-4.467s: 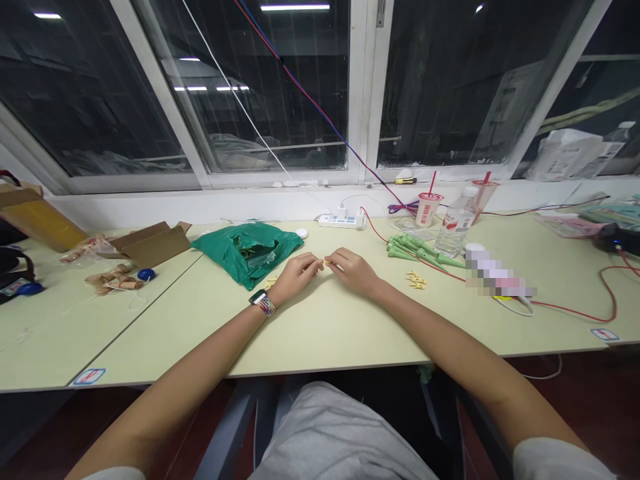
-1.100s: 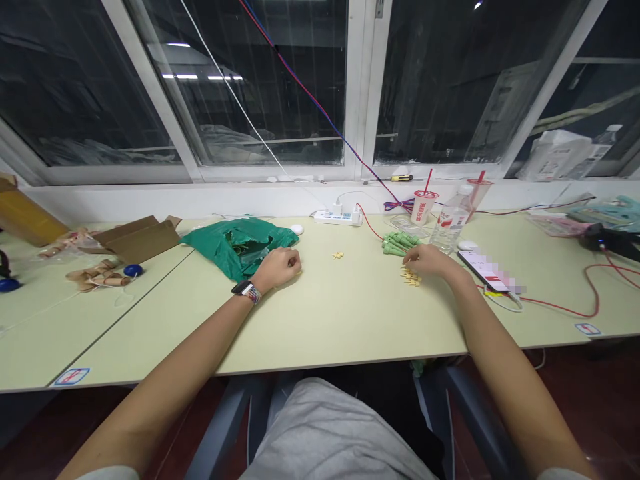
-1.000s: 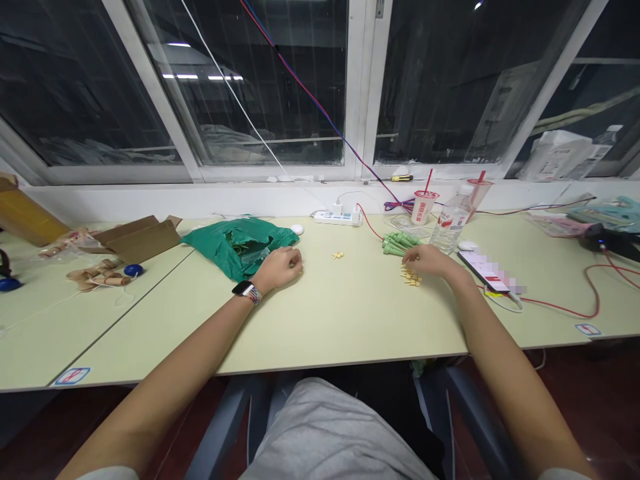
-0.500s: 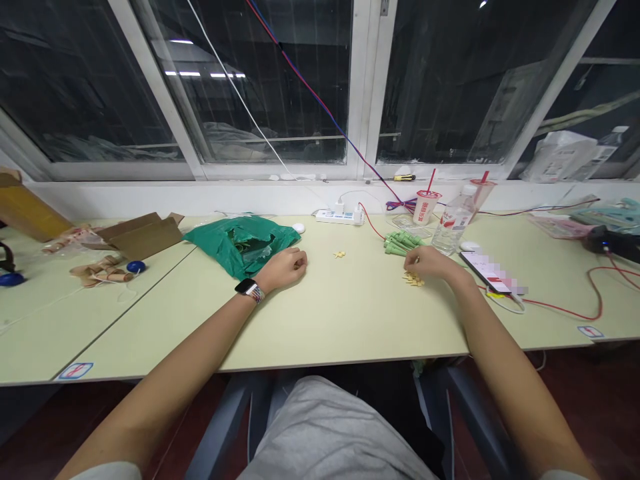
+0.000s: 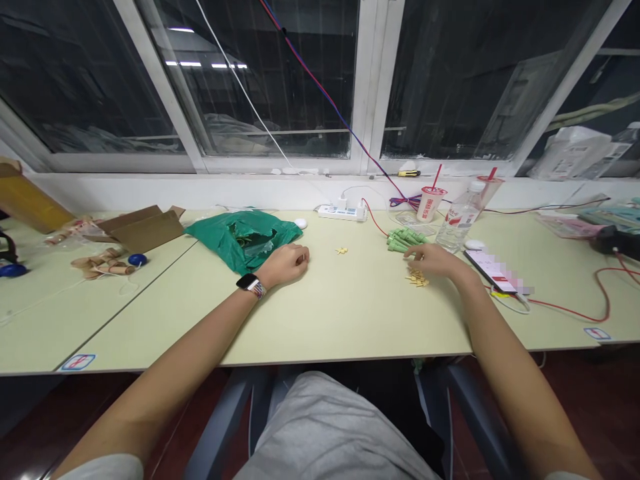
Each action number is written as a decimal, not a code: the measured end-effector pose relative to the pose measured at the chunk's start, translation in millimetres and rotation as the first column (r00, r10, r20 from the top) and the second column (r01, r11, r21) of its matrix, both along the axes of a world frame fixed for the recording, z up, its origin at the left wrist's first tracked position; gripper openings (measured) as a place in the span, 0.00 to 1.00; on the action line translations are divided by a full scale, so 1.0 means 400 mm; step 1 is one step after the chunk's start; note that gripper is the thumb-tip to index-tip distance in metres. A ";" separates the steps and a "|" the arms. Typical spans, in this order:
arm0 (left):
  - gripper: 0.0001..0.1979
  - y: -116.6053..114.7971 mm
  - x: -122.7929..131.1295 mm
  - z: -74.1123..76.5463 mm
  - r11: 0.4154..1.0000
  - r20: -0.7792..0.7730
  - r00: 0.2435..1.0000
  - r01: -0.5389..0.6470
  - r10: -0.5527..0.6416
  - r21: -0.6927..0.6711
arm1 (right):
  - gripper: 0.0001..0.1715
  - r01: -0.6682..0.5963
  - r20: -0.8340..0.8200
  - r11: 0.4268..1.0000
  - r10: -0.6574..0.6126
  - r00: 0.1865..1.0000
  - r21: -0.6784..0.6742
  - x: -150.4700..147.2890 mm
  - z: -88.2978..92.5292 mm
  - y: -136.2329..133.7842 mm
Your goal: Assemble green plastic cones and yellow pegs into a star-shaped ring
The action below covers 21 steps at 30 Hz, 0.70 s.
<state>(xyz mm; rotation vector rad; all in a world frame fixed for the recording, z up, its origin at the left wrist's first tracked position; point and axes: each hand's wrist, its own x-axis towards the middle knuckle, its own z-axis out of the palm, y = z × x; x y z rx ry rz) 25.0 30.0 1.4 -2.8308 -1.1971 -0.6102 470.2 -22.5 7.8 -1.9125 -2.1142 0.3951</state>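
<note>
My left hand rests on the table with its fingers curled in, beside the torn green plastic bag; nothing shows in it. My right hand hovers over a small pile of thin yellow pieces, its thumb and fingers slightly apart and nothing visible between them. Just behind it lies a heap of green stick-like pieces. A few yellow pieces lie together between my hands. Their exact kind is too small to make out.
A clear bottle, a cup with a red straw and a phone stand or lie at the right. A power strip is at the back. An open cardboard box and wooden toys are at the left.
My right hand has loosened and lifted slightly off the yellow pile, showing more of it. My left hand has stayed in place. The view has shifted a little.
</note>
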 end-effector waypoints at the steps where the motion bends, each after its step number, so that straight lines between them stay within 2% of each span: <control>1: 0.06 0.001 0.000 0.000 1.000 -0.002 1.000 0.000 0.000 0.004 | 0.21 0.027 0.010 0.999 -0.028 1.000 0.030 -0.006 0.001 -0.001; 3: 0.07 0.003 0.000 -0.001 1.000 -0.004 1.000 -0.003 0.003 0.019 | 0.21 0.077 0.027 0.991 -0.080 0.996 0.106 -0.029 0.004 -0.001; 5: 0.09 0.005 -0.001 -0.001 0.999 0.005 1.000 -0.015 0.015 0.043 | 0.20 0.077 0.014 0.979 -0.081 0.997 0.186 -0.072 0.008 0.004; 8: 0.12 0.007 -0.003 0.001 0.997 0.057 0.997 -0.046 0.042 0.069 | 0.17 -0.065 -0.014 0.962 0.071 0.997 0.266 -0.173 0.011 0.019; 11: 0.13 0.004 -0.004 0.006 0.995 0.183 0.980 -0.088 0.078 0.048 | 0.15 -0.182 0.041 0.948 0.177 0.983 0.260 -0.294 0.012 0.043; 15: 0.15 -0.006 -0.002 0.016 0.992 0.426 0.897 -0.128 0.116 0.000 | 0.15 -0.218 0.155 0.945 0.183 0.971 0.245 -0.425 0.010 0.075; 18: 0.16 -0.014 -0.001 0.025 0.988 0.554 0.825 -0.153 0.111 0.030 | 0.15 -0.186 0.233 0.958 0.134 0.963 0.218 -0.469 0.001 0.086; 21: 0.16 -0.018 0.002 0.030 0.984 0.616 0.783 -0.163 0.088 0.067 | 0.16 -0.192 0.261 0.962 0.139 0.955 0.192 -0.473 -0.012 0.083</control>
